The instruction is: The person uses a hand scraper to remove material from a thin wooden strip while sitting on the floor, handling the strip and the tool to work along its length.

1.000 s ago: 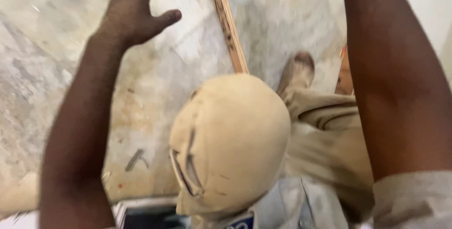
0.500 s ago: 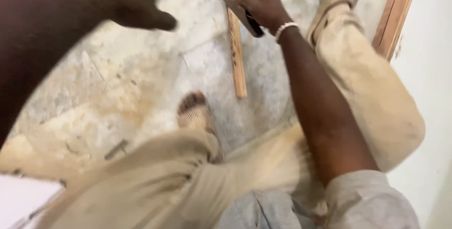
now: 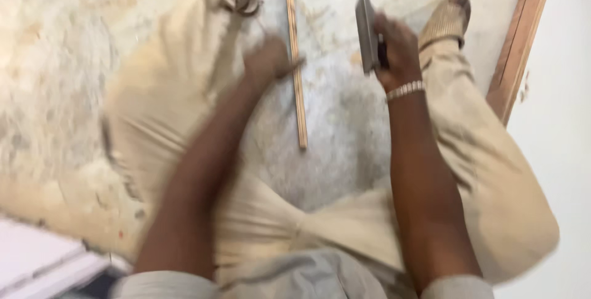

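A thin wooden strip (image 3: 295, 59) lies on the stone floor between my legs, running away from me. My left hand (image 3: 266, 60) rests at the strip's left side with its fingers touching the wood. My right hand (image 3: 394, 53), with a beaded band on the wrist, is closed around a flat grey metal tool (image 3: 366, 31) held upright to the right of the strip. The picture is blurred by motion, so the tool's exact kind is unclear.
My legs in beige trousers spread left and right, with a foot (image 3: 446, 19) at the top right. A wooden frame edge (image 3: 520, 40) runs along a white wall on the right. White boards (image 3: 43, 262) lie at the bottom left.
The view has swung down and settled. My left hand dropped from the air onto the strip. My right hand lifted off the strip and moved right with the tool.
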